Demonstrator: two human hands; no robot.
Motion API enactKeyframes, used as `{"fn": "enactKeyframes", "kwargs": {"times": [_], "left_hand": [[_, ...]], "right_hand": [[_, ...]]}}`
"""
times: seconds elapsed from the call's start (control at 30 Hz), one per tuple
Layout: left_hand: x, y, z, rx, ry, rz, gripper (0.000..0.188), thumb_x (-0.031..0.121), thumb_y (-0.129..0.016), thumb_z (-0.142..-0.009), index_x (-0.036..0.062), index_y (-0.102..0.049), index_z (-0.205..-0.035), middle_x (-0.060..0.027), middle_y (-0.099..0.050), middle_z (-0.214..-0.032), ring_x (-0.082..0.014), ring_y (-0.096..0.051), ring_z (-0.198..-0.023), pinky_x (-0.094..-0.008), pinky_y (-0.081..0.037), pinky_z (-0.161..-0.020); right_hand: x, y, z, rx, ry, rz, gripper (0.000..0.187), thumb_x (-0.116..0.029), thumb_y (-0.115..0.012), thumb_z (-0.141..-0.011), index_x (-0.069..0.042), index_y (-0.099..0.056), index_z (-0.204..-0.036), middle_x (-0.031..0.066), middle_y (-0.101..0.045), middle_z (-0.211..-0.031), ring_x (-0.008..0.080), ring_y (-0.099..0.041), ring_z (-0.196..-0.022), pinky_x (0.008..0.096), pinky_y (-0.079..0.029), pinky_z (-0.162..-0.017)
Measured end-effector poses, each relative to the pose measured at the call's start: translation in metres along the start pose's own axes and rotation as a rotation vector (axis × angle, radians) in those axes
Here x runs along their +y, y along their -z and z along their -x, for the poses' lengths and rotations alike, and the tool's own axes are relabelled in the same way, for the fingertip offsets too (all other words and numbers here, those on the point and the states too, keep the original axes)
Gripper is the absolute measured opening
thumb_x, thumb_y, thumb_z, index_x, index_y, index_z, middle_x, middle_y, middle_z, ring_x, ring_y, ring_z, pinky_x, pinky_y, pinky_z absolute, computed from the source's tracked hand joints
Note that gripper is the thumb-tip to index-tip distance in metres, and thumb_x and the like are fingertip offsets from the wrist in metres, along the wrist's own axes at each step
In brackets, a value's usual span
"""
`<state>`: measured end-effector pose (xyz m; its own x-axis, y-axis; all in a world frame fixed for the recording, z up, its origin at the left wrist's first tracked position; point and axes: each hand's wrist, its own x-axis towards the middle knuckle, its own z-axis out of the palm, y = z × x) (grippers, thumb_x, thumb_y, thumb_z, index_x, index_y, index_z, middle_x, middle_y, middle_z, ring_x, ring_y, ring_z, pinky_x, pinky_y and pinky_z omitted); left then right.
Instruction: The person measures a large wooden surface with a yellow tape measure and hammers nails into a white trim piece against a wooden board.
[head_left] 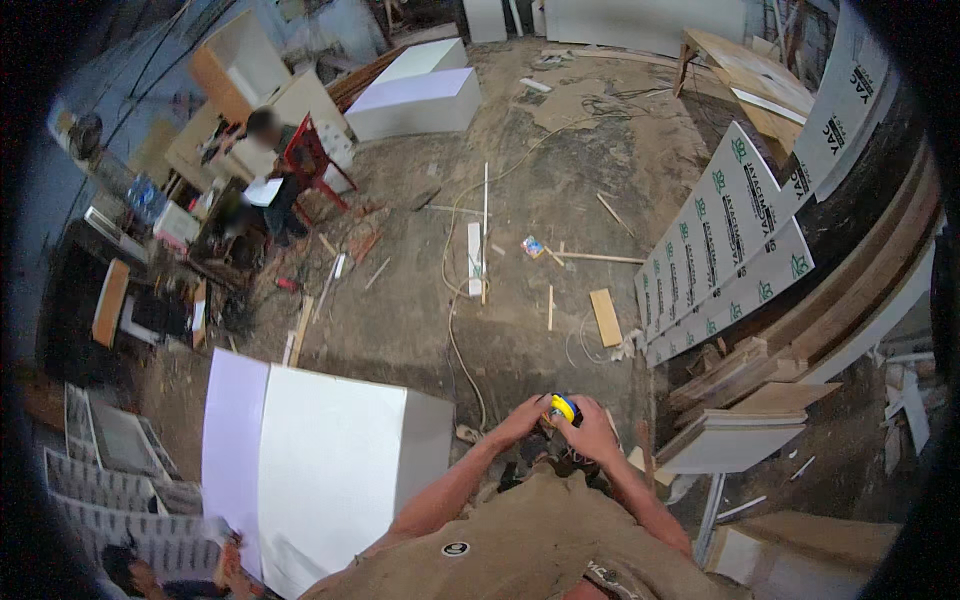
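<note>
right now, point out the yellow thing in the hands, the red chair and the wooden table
Yellow thing (564, 407), head view: its yellow surface.
Red chair (305, 152), head view: its backrest.
Wooden table (742, 71), head view: its bare top.

Box (330, 440) left of left grip (522, 420), boards (735, 455) right.

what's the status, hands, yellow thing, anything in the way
Left hand and right hand on the yellow-and-blue object. Object held between them. Nothing seen blocking it; white-and-lilac box at left, cable on floor ahead.
</note>
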<state>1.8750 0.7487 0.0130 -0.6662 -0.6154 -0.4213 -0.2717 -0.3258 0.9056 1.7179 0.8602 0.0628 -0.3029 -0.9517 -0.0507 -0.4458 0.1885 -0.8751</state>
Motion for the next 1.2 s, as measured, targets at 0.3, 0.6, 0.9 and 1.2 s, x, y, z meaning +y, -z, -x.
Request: {"fn": "enactKeyframes", "kwargs": {"times": [0.3, 0.6, 0.9, 1.2], "left_hand": [[0.042, 0.082, -0.171, -0.157, 0.122, 0.023, 0.043, 0.041, -0.057, -0.099, 0.0031, -0.062, -0.119, -0.0056, -0.061, -0.114, -0.0164, -0.054, -0.109, -0.0305, -0.044, -0.092], [0.132, 0.130, -0.364, -0.221, -0.089, 0.016, 0.073, 0.041, -0.064, -0.095, 0.0022, -0.032, -0.148, -0.0149, -0.048, -0.141, -0.0207, -0.050, -0.126, -0.0363, -0.040, -0.107], [0.224, 0.177, -0.537, -0.246, -0.059, -0.213, 0.121, 0.034, -0.079, -0.077, 0.0018, 0.008, -0.155, -0.0236, -0.012, -0.160, -0.0302, -0.018, -0.148, -0.0390, -0.020, -0.120], [0.326, 0.226, -0.813, -0.805, 0.053, -0.233, 0.070, 0.033, -0.056, -0.091, 0.0035, -0.030, -0.148, -0.0115, -0.040, -0.144, -0.0221, -0.038, -0.130, -0.0355, -0.029, -0.110]], "right_hand": [[0.058, 0.012, -0.182, -0.470, -0.042, -0.100, 0.043, -0.029, -0.065, -0.094, -0.004, -0.059, -0.129, 0.0118, -0.069, -0.104, 0.0182, -0.066, -0.088, 0.0333, -0.052, -0.082], [0.093, 0.060, -0.480, -0.824, 0.150, -0.181, 0.046, -0.019, -0.058, -0.093, -0.007, -0.052, -0.137, 0.0144, -0.062, -0.131, 0.0244, -0.061, -0.115, 0.0380, -0.049, -0.097], [0.095, 0.124, -0.676, -0.838, 0.197, -0.051, 0.037, -0.025, -0.057, -0.094, -0.005, -0.060, -0.125, 0.0144, -0.067, -0.110, 0.0245, -0.063, -0.098, 0.0380, -0.050, -0.089], [0.162, 0.185, -0.867, -0.490, -0.247, -0.278, 0.025, -0.022, -0.065, -0.093, -0.005, -0.066, -0.110, 0.0022, -0.068, -0.097, 0.0096, -0.061, -0.082, 0.0283, -0.052, -0.074]]}}
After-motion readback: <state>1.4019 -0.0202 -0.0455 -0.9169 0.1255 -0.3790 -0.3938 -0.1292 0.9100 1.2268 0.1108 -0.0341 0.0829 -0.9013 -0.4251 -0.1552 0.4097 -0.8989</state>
